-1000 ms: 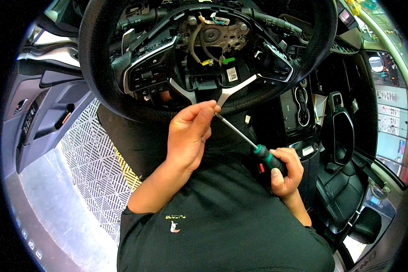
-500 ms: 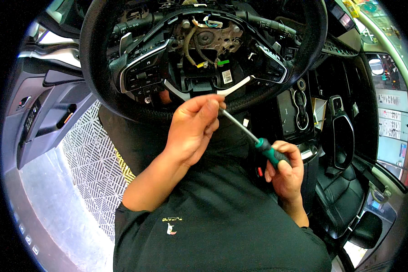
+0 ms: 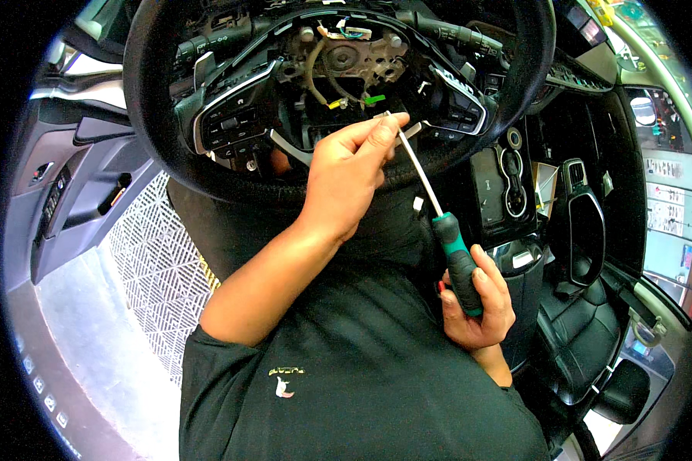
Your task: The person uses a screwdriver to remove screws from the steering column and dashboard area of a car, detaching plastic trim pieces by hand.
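Note:
My right hand (image 3: 480, 307) is closed round the green and black handle of a screwdriver (image 3: 455, 253). Its metal shaft slants up and left to the fingers of my left hand (image 3: 354, 165). Thumb and forefinger of that hand are pinched together at the tip; whatever small thing lies between them is too hidden to name. Both hands are just in front of the steering wheel (image 3: 257, 188), the left one over its lower rim. In the open hub, a bare metal plate (image 3: 369, 65), wires with a yellow connector (image 3: 337, 103) and a green connector (image 3: 374, 100) show.
To the left, the car door (image 3: 84, 192) stands open over a patterned floor mat (image 3: 158, 269). The centre console (image 3: 496, 188) with cup holders is on the right, beside a black leather passenger seat (image 3: 573, 330). Control stalks (image 3: 457, 34) stick out behind the wheel.
My left hand has moved up and slightly right, nearer the wheel's hub. The screwdriver has turned steeper, and my right hand has slid lower, toward the handle's end.

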